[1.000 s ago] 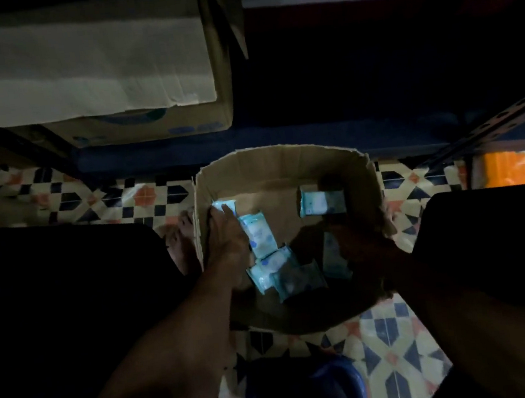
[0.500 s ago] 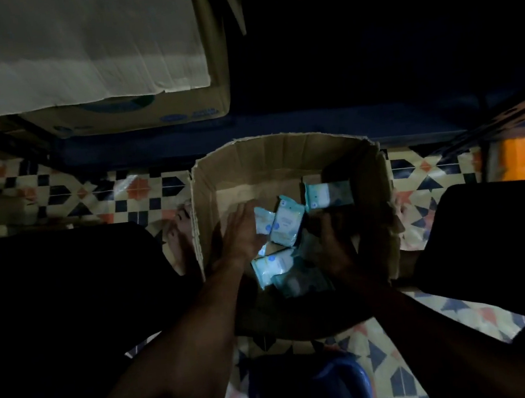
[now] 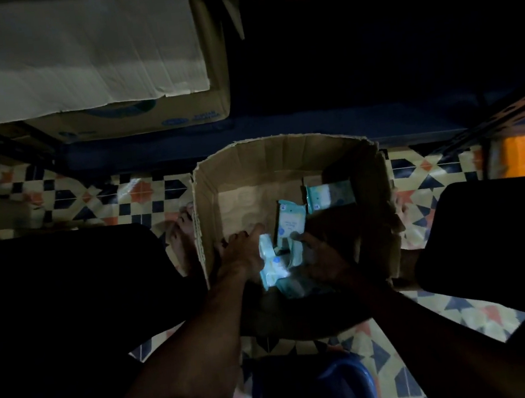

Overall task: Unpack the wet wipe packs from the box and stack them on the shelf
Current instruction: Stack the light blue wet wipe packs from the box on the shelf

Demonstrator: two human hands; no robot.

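While several wet wipe packs [image 3: 273,264] lie bunched near the middle of the box floor, toward the person, both hands close on them from either side. At the far end of the bunch a tilted pack [image 3: 289,220] shows plainly, printed face up. Its long axis runs away from the person and leans a little to the right. A lone pack [image 3: 329,196] lies apart toward the far right corner, also face up, with its long axis across the box.

The left hand [image 3: 241,252] presses against the left side of the bunch, fingers fairly straight and close together. The right hand [image 3: 323,257] is at the right side, with one fingertip [image 3: 296,236] on the near end of the tilted pack. It is too dark to tell whether its other fingers curl round anything.

This looks like the gathering step, squeezing loose packs into one bundle. The next move would call for a firm press from both sides so the slick packs do not slip out. The bundle would then be lifted over the far wall of the box [image 3: 282,150] to the dark shelf [image 3: 311,124] just beyond. The lone pack would need another trip.

The box sits on a patterned tile floor [image 3: 142,192], with a bare foot [image 3: 183,237] beside its left wall. A big carton [image 3: 217,73] stands up to the left.
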